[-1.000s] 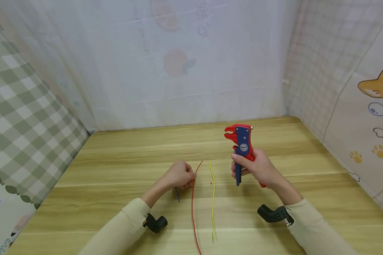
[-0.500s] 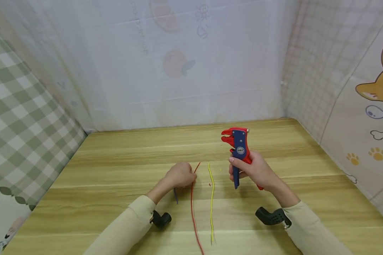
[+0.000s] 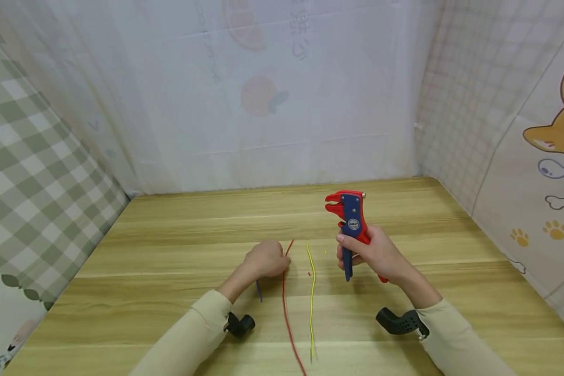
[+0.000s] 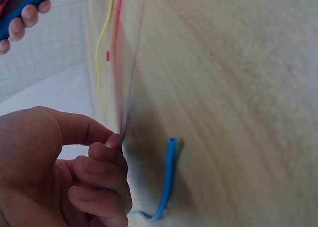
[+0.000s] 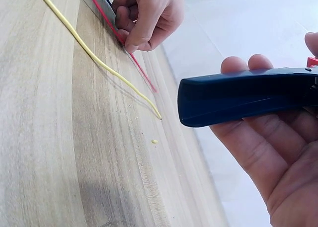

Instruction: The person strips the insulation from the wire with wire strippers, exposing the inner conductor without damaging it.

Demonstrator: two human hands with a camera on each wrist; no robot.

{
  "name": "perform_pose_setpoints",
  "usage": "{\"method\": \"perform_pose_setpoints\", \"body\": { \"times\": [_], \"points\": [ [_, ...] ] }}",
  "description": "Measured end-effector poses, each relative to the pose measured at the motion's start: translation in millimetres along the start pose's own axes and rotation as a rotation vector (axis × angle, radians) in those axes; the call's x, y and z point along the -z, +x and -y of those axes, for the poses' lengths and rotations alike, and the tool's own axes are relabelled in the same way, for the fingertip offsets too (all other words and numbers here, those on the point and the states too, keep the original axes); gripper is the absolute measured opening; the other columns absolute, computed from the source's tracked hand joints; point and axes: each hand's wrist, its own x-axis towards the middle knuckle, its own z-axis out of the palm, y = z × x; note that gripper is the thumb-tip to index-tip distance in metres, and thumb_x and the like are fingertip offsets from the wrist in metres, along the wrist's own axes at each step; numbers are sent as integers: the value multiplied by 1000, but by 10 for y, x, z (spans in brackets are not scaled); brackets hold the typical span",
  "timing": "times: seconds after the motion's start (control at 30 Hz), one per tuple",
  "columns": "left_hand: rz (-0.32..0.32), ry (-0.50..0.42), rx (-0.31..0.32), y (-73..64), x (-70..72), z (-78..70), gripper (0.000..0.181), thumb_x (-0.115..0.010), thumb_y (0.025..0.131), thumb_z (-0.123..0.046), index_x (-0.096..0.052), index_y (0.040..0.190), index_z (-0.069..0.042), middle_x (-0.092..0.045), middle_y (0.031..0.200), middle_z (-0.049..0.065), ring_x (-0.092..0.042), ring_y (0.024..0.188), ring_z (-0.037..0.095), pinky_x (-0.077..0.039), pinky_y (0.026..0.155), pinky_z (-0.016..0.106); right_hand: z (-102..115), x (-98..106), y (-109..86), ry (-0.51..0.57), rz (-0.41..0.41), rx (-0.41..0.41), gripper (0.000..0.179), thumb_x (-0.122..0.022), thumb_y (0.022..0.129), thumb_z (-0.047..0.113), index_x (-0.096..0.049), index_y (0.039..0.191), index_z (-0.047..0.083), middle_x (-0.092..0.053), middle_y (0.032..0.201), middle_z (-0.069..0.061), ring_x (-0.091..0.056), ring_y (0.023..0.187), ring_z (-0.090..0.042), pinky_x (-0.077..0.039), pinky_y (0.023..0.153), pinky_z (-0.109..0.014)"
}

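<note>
Left hand (image 3: 267,259) pinches red wire (image 3: 284,303); right hand (image 3: 378,253) grips pliers (image 3: 352,209)

The red wire is caught between the thumb and index finger of the left hand, near its far end. A short tip sticks out beyond those fingers, and the long remainder runs back toward the person and out at the bottom edge of the head view. The other left fingers are curled in. The right fingers are wrapped round the handles of the pliers, raised above the tabletop (image 3: 169,224), with the red jaws parted and pointing left.

A yellow wire (image 5: 98,62) lies on the tabletop between the red wire and the pliers, roughly alongside the red one and apart from both hands. A blue wire (image 4: 169,167) lies just beside the left hand, which hides part of it from the head camera. A small red scrap (image 4: 108,55) lies between the red and yellow wires; a yellow scrap (image 5: 154,141) lies near the yellow wire's far end, on the pliers' side.
</note>
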Motion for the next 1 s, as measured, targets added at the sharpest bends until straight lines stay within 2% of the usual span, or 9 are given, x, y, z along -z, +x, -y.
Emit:
{"method": "perform_pose_setpoints", "body": {
  "times": [0.07,0.2,0.27,0.37,0.43,0.53,0.7,0.83,1.0],
  "points": [
    [-10,-17,-13,-101,106,-49,46,-56,92,-26,-36,51,-22,-28,48,-9,-27,45,10,-23,44,28,-6,3,1,-1,1,0,30,-59,109,21,-53,117,-8,-70,88,-15,-77,76,-25,-66,77,-40],
    [-52,-134,-26,-398,496,-152,43,-53,99,-21,-38,59,-18,-31,52,-7,-25,48,10,-21,48,26,4,12,11,-8,-1,-19,32,-59,109,22,-54,118,-9,-71,89,-15,-77,77,-26,-66,77,-40],
    [-90,-184,-2,-508,655,-139,37,-52,101,-22,-47,65,-16,-39,56,-5,-30,50,10,-24,50,26,15,18,15,-12,-6,-45,35,-59,109,23,-53,120,-9,-71,90,-15,-77,78,-26,-66,78,-40],
    [-172,-172,32,-556,733,-16,25,-56,99,-23,-61,78,-12,-52,66,-3,-40,56,12,-30,51,25,27,25,24,-17,-18,-97,37,-59,109,25,-51,122,-9,-71,90,-12,-77,80,-25,-65,80,-40],
    [-181,-156,64,-564,713,63,22,-62,99,-25,-67,83,-12,-60,73,-2,-48,59,13,-35,52,26,34,27,29,-6,-19,-127,38,-58,109,24,-50,125,-9,-70,91,-11,-75,82,-24,-65,81,-40],
    [-169,-122,92,-595,639,111,20,-70,94,-27,-68,80,-12,-65,78,-1,-55,66,15,-41,54,28,40,25,36,29,-10,-166,41,-58,108,22,-46,130,-10,-68,93,-10,-73,86,-23,-65,82,-43],
    [-137,-70,102,-591,518,141,17,-76,85,-26,-67,75,-15,-66,78,-1,-59,70,19,-46,57,32,25,-1,37,55,-33,-236,57,-59,105,15,-33,148,-11,-63,107,-20,-70,92,-28,-64,84,-49],
    [-139,-57,67,-458,372,285,27,-72,85,-22,-59,62,-18,-57,63,-4,-51,59,16,-39,50,31,-6,-22,40,28,-74,-276,60,-57,105,13,-29,154,-9,-57,120,-27,-69,96,-30,-64,85,-47],
    [-155,-87,40,-468,341,332,41,-67,87,-14,-45,52,-21,-38,49,-9,-33,47,9,-23,44,25,-14,-42,62,36,-71,-260,52,-49,110,11,-29,154,-9,-65,120,-26,-73,98,-25,-63,89,-43]
  ]
}}
